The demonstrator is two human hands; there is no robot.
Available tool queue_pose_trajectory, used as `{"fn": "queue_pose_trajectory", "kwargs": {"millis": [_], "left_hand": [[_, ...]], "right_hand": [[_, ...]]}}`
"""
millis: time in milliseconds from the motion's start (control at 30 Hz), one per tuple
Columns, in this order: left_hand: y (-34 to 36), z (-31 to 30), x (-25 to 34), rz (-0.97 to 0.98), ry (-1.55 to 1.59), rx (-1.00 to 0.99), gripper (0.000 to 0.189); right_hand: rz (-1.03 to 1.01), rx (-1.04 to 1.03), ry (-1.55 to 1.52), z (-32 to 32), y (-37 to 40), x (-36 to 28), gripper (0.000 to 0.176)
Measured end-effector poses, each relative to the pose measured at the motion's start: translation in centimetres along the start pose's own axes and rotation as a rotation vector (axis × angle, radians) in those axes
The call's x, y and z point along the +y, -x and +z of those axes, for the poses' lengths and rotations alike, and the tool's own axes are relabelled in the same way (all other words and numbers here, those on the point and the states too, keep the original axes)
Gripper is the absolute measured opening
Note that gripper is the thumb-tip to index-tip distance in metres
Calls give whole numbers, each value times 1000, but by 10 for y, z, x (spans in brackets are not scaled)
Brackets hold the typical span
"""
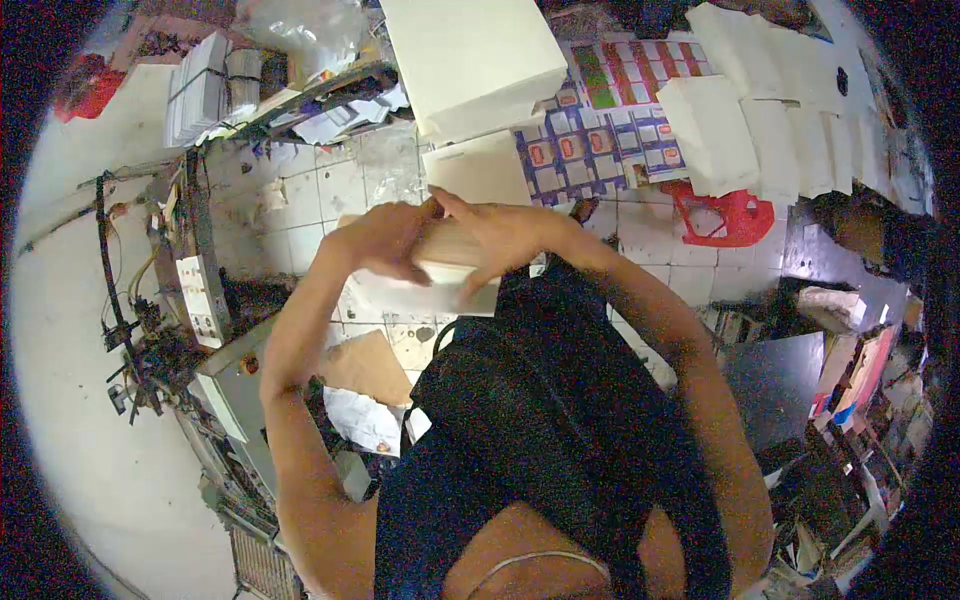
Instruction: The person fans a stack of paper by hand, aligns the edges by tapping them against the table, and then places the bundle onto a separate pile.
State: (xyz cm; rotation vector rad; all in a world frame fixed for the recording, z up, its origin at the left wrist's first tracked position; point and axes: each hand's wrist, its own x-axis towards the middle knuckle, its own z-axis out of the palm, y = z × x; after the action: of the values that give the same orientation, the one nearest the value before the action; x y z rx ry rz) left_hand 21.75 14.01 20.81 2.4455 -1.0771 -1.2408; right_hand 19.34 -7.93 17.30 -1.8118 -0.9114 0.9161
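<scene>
In front of my dark top, both hands grip a small stack of paper with pale edges. My left hand is closed around its left side, and my right hand clasps the right side. The hands come close together at the far edge. Directly below them lies a white paper pile, slightly blurred. Just beyond my hands is a cream sheet pile, partly covered by my right hand.
A tall block of cream paper stands ahead. Printed sheets, white paper stacks and a red plastic item are at right. Bundled paper sits on the left. Brown paper lies on the tiled floor.
</scene>
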Motion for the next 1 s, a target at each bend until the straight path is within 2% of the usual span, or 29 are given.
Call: {"fn": "queue_pose_trajectory", "kwargs": {"millis": [100, 133, 233, 300, 333, 433, 467, 500, 567, 600, 667, 700, 733, 767, 800, 833, 867, 967, 1000], "left_hand": [[-27, -12, -6, 45, -103, -92, 92], [-35, -21, -1, 53, -133, -151, 92], [-49, -45, 26, 71, -267, -242, 92], [-58, -55, 39, 37, -282, -327, 89], [-51, -55, 47, 78, -321, -169, 86], [0, -79, 59, 322, -87, 539, 59], [22, -86, 65, 271, 31, 600, 59], [43, -89, 65, 217, 148, 658, 58], [66, -64, 30, 197, 445, 760, 66], [59, -38, 13, 241, 869, 921, 57], [36, 11, -20, -147, 1181, 1134, 46], [18, 46, -40, -282, 1153, 1151, 45], [1, 80, -49, -333, 1260, 1118, 51], [-16, 125, -72, -316, 1434, 980, 59], [-33, 148, -68, -397, 1560, 896, 64], [-48, 172, -65, -395, 1634, 847, 69], [-59, 176, -51, -440, 1691, 814, 73], [-75, 189, -29, -400, 1617, 801, 78], [-78, 190, -22, -523, 1482, 833, 80]], "right_hand": [[139, 266, 122, 23, -10, 7, 132], [194, 346, 41, 24, -4, 3, 130], [449, 234, -186, 14, 6, -7, 132], [413, 358, -252, 19, 23, -1, 127], [395, 420, -286, 21, 32, 6, 124], [296, 567, -180, 47, 47, 54, 110], [357, 648, -195, 62, 51, 74, 90], [349, 637, -379, 65, 53, 83, 87], [323, 612, -748, 63, 52, 95, 80], [403, 636, -825, 59, 53, 87, 70], [437, 651, -935, 70, 53, 104, 68], [452, 650, -984, 72, 53, 111, 66], [432, 669, -1014, 74, 54, 112, 65], [411, 688, -1045, 76, 54, 110, 65], [384, 704, -1068, 74, 52, 111, 64], [396, 719, -1066, 76, 53, 113, 65], [411, 731, -1062, 79, 55, 117, 67], [484, 698, -968, 97, 75, 158, 69], [515, 676, -925, 97, 81, 159, 70]]}}
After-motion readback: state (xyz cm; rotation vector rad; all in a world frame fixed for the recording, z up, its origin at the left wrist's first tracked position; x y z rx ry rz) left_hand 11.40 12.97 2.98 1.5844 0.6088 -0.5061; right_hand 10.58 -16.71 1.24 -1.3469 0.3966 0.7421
